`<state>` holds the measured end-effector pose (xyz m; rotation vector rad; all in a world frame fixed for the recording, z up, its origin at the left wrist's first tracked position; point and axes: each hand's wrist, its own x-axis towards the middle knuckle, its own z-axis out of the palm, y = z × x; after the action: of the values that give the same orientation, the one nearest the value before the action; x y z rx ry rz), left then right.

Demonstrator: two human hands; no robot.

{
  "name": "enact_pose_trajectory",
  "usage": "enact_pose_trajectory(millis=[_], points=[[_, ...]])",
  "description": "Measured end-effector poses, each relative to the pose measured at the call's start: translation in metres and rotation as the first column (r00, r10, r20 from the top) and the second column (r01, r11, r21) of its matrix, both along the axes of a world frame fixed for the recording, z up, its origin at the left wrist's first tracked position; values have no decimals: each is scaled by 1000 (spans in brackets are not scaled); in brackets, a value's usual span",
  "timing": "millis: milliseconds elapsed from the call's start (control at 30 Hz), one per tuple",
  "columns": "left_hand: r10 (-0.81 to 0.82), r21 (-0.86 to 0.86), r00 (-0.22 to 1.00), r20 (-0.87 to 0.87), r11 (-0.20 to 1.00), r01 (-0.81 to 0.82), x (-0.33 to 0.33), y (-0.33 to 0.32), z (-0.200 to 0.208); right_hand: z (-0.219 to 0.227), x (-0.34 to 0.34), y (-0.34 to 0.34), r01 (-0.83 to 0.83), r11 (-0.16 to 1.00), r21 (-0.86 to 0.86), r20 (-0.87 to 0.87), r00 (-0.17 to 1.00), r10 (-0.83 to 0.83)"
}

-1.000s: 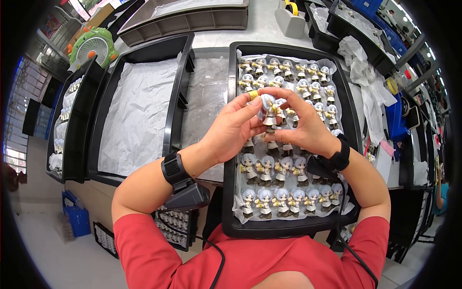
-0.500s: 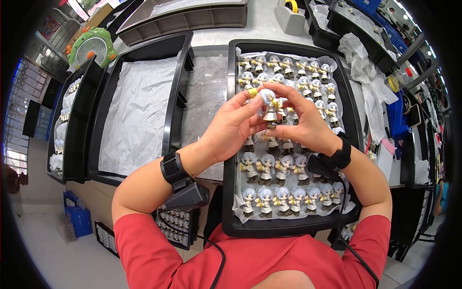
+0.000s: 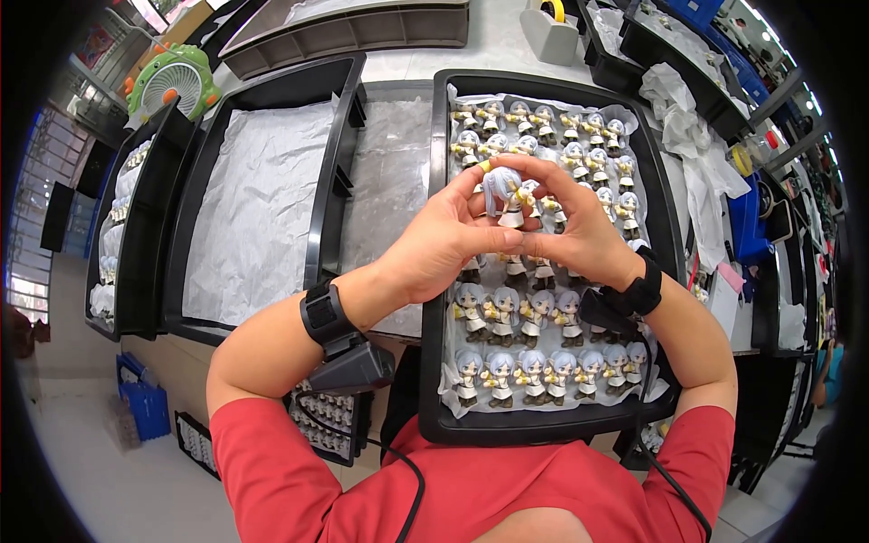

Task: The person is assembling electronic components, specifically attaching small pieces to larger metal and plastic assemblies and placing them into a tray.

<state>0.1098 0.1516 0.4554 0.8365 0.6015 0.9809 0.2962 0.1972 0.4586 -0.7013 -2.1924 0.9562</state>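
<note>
Between my two hands is a small figurine (image 3: pixel 509 196) with pale silver hair and a white outfit, held upright over a black tray (image 3: pixel 434 398). My left hand (image 3: pixel 448 226) grips it from the left, thumb near its base and a yellow cover on one fingertip. My right hand (image 3: pixel 579 226) closes round it from the right, with its fingers over the head and its thumb at the base. Rows of matching figurines (image 3: pixel 532 373) stand on white paper in the tray below; my hands hide part of the middle rows.
Left of the figurine tray stands another black tray (image 3: pixel 319 235) lined with white paper (image 3: pixel 253 217). A narrow black tray (image 3: pixel 149 235) with figurines leans beyond it. At the back are a green fan (image 3: pixel 172 86), a grey crate (image 3: pixel 353 38) and a tape dispenser (image 3: pixel 549 34). Crumpled paper (image 3: pixel 674 109) lies right.
The figurine has turned and tilted slightly between my fingers. My left thumb has moved down from its head to its base, and my right fingers now reach over its top.
</note>
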Motion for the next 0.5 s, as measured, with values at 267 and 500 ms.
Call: enact_pose_trajectory(millis=[267,500], points=[[7,-36,999,35,999,-6,1,0,2,-2,-2,0,-43,993,-105,-79,996,35],[18,-41,1000,-3,999,-18,0,-1,1,2,1,1,-48,999,-7,32,998,49]])
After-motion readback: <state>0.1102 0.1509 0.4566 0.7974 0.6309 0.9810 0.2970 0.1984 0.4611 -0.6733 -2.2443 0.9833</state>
